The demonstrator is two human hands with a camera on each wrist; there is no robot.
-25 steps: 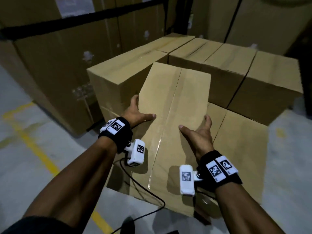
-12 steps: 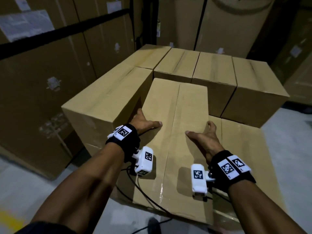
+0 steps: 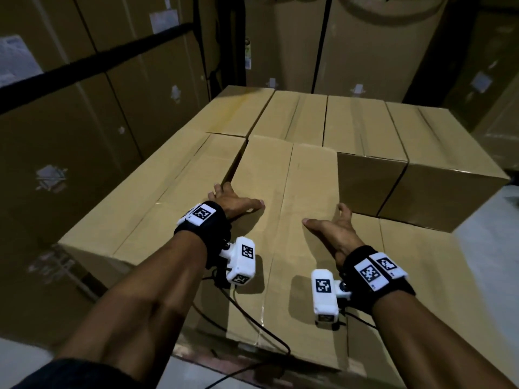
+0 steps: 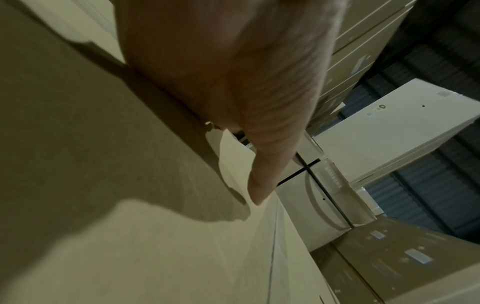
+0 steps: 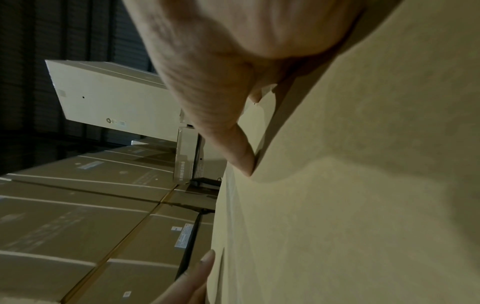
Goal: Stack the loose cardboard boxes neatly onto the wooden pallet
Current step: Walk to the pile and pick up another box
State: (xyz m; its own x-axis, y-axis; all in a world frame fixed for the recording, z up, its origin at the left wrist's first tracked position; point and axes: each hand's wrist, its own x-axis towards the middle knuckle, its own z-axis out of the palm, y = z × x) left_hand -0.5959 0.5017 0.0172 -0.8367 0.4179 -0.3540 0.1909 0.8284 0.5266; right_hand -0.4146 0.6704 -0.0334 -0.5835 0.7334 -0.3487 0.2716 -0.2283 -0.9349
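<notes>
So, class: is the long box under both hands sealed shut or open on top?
Shut. The long box has both top flaps lying flat, meeting along a centre seam, with the left hand and right hand gripping its sides.

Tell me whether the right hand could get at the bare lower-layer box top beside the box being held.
Probably yes: the right hand grips the held box on the side next to that bare top, and nothing lies on it.

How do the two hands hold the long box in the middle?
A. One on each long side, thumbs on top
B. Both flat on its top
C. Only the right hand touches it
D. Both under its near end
A: the left hand and right hand flank the long box, thumbs lying on its top.
</notes>
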